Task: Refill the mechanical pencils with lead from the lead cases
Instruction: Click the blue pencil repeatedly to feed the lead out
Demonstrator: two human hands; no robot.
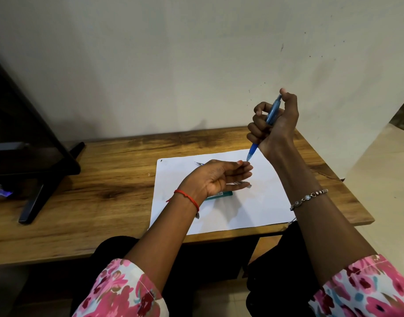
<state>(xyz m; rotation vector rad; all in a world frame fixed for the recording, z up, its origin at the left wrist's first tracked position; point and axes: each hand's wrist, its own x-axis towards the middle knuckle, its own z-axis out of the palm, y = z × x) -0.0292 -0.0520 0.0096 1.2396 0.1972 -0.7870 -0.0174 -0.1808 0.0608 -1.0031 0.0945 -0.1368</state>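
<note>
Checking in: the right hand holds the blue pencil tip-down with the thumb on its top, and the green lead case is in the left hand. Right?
Not quite. In the head view the green lead case lies on the paper, not in the left hand. The rest stands: the right hand holds the blue pencil tip-down, thumb on its top.

No lettering can be read; the green lead case (221,194) bears a label too blurred to make out.

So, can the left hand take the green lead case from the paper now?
Probably yes. The left hand hovers open right above the green lead case, with nothing between them. The right hand, busy with the blue pencil, stays clear.
</note>
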